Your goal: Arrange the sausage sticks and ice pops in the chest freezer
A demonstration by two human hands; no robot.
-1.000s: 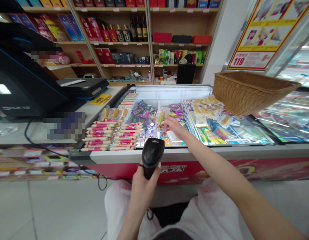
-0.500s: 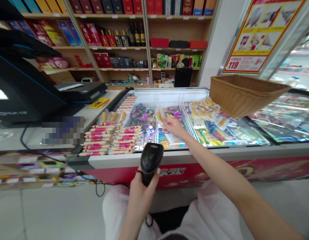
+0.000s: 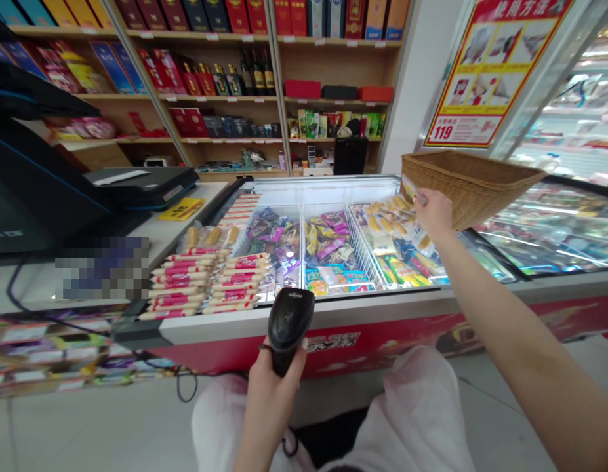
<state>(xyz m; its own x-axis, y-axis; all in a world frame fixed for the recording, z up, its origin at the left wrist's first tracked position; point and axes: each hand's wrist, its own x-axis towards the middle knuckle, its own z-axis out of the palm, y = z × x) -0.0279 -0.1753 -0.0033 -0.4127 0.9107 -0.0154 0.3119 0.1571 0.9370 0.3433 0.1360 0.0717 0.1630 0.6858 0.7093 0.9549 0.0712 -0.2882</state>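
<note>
Head view: a seated person's two bare hands at work over an open-topped display freezer (image 3: 353, 309). Left hand (image 3: 273, 388), near and low, is closed around the handle of a black handheld scanner (image 3: 291, 318), whose broad head points up and away before the freezer's near edge. Right hand (image 3: 435, 213), its forearm stretched across the freezer's right part, pinches a small clear packet (image 3: 410, 188) between thumb and fingers; the packet is at the left end of a wicker basket (image 3: 481, 193), overlapping its wall, and whether the two touch cannot be told from here. The basket stands at the far right of the freezer. Below and left of the right hand lie wrapped yellow bars (image 3: 389, 213); nearer, green-and-yellow bags (image 3: 402, 269). A white wire divider (image 3: 367, 249) separates these from the middle compartments, which hold purple packets (image 3: 269, 226) and, at the near side, blue packets (image 3: 355, 278). Far left in the freezer, pale sticks with red labels (image 3: 180, 284) are laid in two stacked rows. Left of the freezer, a yellow card (image 3: 182, 209) rests on a counter (image 3: 166, 236) beside a black terminal (image 3: 42, 196). Background: wooden shelves (image 3: 343, 64) of boxes and bottles; right, a red-and-yellow poster (image 3: 485, 78).
</note>
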